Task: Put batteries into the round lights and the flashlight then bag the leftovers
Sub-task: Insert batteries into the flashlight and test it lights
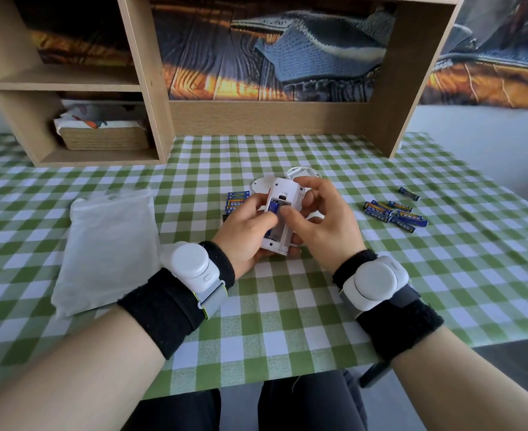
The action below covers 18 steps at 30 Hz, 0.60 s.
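Both hands hold a white round light above the green-checked tablecloth, its open battery bay facing up. The left hand grips the light from below and the side, thumb on a blue battery seated in the bay. The right hand curls round the far side, thumb pressing beside the battery. Loose batteries lie well to the right; a battery pack sits just behind the left hand. A white bag lies flat at left
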Each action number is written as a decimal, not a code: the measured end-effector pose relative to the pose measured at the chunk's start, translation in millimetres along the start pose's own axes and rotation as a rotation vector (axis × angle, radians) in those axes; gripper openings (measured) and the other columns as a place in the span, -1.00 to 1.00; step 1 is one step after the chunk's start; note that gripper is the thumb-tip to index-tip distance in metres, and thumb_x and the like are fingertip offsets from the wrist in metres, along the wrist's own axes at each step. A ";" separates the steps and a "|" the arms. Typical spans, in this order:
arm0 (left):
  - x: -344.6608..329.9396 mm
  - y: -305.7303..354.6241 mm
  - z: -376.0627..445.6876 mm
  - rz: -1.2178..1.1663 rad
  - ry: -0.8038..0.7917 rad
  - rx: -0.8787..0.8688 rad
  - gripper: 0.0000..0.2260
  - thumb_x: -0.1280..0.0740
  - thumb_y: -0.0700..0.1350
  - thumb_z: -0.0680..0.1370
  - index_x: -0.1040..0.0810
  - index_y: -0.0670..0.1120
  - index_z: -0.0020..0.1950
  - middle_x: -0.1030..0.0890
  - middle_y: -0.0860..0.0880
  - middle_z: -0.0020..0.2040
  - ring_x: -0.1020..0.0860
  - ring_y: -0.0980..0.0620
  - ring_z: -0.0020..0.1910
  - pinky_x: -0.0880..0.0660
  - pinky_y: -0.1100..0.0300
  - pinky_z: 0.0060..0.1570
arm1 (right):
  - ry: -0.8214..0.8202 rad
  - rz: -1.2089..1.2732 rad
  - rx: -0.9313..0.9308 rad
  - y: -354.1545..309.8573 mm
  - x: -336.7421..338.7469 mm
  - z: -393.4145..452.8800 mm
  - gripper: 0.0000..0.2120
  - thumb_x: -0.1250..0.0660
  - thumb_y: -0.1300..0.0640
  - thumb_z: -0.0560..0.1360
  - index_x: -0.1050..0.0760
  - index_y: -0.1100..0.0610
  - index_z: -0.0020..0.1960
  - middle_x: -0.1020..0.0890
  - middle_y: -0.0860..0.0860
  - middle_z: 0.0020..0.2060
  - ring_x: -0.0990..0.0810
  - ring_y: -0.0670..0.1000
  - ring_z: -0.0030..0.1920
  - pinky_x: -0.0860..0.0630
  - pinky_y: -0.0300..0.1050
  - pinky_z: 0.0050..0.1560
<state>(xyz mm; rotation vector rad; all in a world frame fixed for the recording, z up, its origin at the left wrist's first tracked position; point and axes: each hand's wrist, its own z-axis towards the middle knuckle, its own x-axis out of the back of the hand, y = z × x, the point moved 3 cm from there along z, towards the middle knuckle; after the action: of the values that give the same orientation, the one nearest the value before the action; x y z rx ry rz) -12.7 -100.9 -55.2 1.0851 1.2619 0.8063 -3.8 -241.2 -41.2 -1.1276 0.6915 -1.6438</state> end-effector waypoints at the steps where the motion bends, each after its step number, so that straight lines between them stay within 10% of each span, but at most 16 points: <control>1: -0.3 0.1 -0.5 0.007 -0.012 -0.006 -0.64 -0.11 -0.41 0.57 -0.52 -0.12 0.24 -0.67 -0.20 0.00 -0.67 -0.16 -0.09 -0.62 -0.10 -0.19 | 0.001 0.007 -0.003 -0.1 0.3 0.2 -0.66 -0.45 0.05 0.46 -0.45 -0.16 0.17 -0.51 -0.03 -0.14 -0.58 -0.06 -0.15 -0.64 0.11 -0.20; 11: -4.4 3.1 -3.8 -0.054 -0.080 0.040 -0.69 -0.17 -0.31 0.62 -0.48 -0.15 0.35 -0.63 -0.25 0.11 -0.63 -0.27 0.01 -0.58 -0.24 0.01 | -0.003 0.037 -0.029 3.9 2.1 0.3 -0.69 -0.43 0.04 0.49 -0.49 -0.12 0.21 -0.51 -0.06 -0.16 -0.56 -0.10 -0.15 -0.65 0.04 -0.11; 18: -8.6 0.7 -0.5 -0.255 -0.071 0.174 -0.61 -0.14 -0.06 0.64 -0.46 -0.22 0.39 -0.57 -0.32 0.12 -0.62 -0.27 -0.10 -0.63 -0.13 -0.10 | 0.066 -0.128 -0.105 2.1 44.8 7.6 -0.78 -0.30 0.01 0.59 -0.56 -0.01 0.22 -0.58 -0.17 -0.23 -0.53 -0.23 -0.22 -0.42 -0.43 -0.16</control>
<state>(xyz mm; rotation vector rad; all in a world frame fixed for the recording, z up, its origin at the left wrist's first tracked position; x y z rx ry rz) -14.5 -108.6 -51.7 1.0539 1.3960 0.4686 0.4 -283.2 -24.3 -1.2183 0.7695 -1.7762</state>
